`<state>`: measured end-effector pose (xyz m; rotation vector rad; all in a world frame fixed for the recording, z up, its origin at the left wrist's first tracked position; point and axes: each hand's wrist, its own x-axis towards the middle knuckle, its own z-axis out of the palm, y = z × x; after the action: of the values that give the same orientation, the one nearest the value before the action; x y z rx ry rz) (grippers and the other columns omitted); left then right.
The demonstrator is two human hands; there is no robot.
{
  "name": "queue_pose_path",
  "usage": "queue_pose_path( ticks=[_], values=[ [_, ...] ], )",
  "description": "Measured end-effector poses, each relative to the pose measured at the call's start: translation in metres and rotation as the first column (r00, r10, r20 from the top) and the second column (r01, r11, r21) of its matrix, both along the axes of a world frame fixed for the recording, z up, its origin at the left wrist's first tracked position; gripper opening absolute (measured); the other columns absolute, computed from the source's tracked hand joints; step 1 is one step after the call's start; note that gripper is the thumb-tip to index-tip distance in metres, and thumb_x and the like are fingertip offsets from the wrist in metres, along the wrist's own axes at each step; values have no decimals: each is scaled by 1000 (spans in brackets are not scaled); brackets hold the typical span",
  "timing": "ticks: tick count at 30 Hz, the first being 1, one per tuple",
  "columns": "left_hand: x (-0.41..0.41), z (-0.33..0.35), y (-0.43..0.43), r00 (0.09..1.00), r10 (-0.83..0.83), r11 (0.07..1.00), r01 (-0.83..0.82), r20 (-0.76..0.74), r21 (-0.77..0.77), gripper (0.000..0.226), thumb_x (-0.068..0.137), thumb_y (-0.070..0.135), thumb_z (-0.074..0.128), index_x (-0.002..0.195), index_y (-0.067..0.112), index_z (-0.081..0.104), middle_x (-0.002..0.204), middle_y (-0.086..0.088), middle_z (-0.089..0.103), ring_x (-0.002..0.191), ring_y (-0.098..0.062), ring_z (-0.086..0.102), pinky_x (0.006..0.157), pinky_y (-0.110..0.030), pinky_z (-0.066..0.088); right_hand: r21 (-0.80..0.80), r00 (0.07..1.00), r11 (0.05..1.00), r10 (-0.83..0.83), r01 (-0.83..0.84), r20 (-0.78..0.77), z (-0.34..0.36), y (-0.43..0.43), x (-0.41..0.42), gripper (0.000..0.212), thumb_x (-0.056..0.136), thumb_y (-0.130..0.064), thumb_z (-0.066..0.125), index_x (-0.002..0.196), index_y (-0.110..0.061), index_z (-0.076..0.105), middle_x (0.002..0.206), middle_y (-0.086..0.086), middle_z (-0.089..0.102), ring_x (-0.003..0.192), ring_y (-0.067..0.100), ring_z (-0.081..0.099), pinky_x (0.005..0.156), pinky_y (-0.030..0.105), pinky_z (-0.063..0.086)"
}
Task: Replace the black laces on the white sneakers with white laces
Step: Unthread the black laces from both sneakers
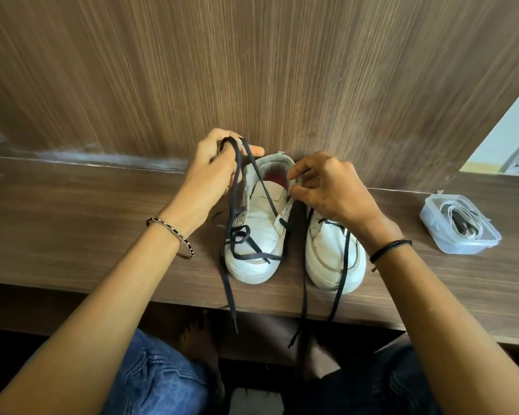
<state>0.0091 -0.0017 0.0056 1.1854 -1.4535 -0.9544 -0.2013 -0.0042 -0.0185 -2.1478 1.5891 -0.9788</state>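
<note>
Jeans down low; above them the left hand is curled tight round the black lace, and the right hand pinches the collar of the sneaker standing on the wooden ledge. Looks like unlacing: next, work the lower eyelets loose. White laces wait in a tub at right, with a wood panel behind.

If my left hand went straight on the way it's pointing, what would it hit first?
Probably the wooden back panel behind the desk: the left hand, gripping the black lace, points away from you toward it. Nothing else shows in between, though depth is hard to judge.
</note>
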Motion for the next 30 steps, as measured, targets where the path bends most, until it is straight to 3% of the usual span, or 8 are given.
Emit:
queue_pose_path(
  ticks=[2, 5, 9, 12, 22, 26, 28, 30],
  values=[
    [-8, 2, 2, 987, -63, 990, 80, -146, 116, 17, 108, 15, 43, 96, 18, 54, 72, 3, 69, 48, -9, 42, 40, -15, 31, -4, 1000, 1000, 3, -3, -10, -1, 0, 0, 20, 85, -15, 79, 105, -13, 75, 107, 3, 68, 90, 12, 68, 84, 20, 55],
    [-9, -4, 6, 939, -254, 965, 231, 231, 124, 17, 103, 20, 50, 93, 21, 65, 65, 8, 54, 55, -7, 43, 51, -18, 35, -14, 1000, 1000, 2, -2, -14, -1, 0, 0, 19, 85, -14, 79, 104, -13, 75, 107, 3, 66, 89, 14, 68, 83, 22, 55],
    [-8, -16, 11, 623, -304, 932, 352, 721, 89, 10, 95, 30, 60, 91, 28, 69, 57, 12, 53, 55, -1, 49, 56, -20, 38, -8, 1000, 1000, 1, -1, -19, -2, 0, 0, 16, 86, -13, 77, 102, -13, 75, 110, 5, 63, 89, 14, 67, 83, 20, 55],
    [-1, -19, 6, 470, -311, 906, 408, 826, 109, 14, 96, 33, 62, 93, 23, 70, 73, 1, 64, 68, -7, 56, 65, -38, 48, -1, 1000, 1000, 3, -3, -10, -2, 0, 0, 15, 86, -13, 78, 102, -13, 75, 112, 5, 63, 90, 14, 68, 84, 20, 55],
    [2, -30, -4, 567, -19, 887, 389, 824, -247, 10, 103, 21, 54, 95, 14, 52, 93, 5, 45, 77, -21, 52, 70, -42, 48, -12, 999, 1000, 12, -13, -44, -2, -1, 0, 17, 86, -14, 78, 103, -13, 75, 112, 3, 64, 91, 15, 67, 84, 30, 58],
    [-6, -28, -5, 787, 178, 893, 123, 591, -433, 5, 105, 10, 48, 100, 7, 48, 98, -4, 58, 81, -23, 60, 73, -37, 49, -20, 998, 1000, 16, -17, -53, -2, -2, -1, 18, 85, -14, 78, 103, -12, 75, 111, 4, 63, 90, 15, 67, 83, 32, 59],
    [-14, -23, -5, 982, 105, 967, -64, 156, -246, 9, 108, 15, 44, 104, 7, 48, 100, -9, 70, 88, -21, 73, 80, -34, 57, -22, 998, 1000, 15, -16, -54, -3, -3, -1, 18, 85, -14, 79, 102, -13, 75, 110, 4, 63, 90, 15, 67, 82, 28, 58],
    [-23, -11, -3, 877, 67, 997, -37, -475, 73, 11, 110, 12, 42, 103, 5, 48, 96, -12, 71, 83, -24, 77, 81, -39, 63, -25, 998, 999, 21, -23, -57, -3, -3, -1, 18, 85, -14, 79, 103, -13, 75, 111, 3, 63, 90, 15, 67, 80, 21, 55]
  ],
)
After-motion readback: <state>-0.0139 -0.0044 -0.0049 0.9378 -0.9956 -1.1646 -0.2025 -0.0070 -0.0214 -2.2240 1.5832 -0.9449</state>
